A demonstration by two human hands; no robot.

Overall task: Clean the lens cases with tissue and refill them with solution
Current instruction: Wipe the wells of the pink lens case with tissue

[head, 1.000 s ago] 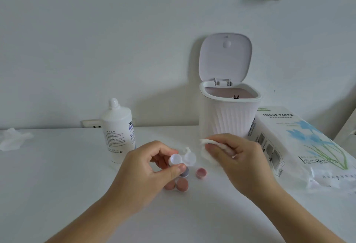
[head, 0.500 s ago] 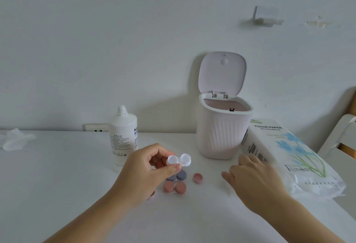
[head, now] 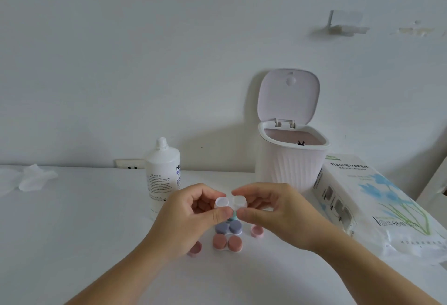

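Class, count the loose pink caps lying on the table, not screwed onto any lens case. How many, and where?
2. One pink cap lies below the left hand; the other sits under the right hand. More may be hidden behind the hands.

Bright, even, soft light; faint shadows on wall; wide-angle bowing at edges

Clear lens case; purple case, pink case; white ribbed bin.
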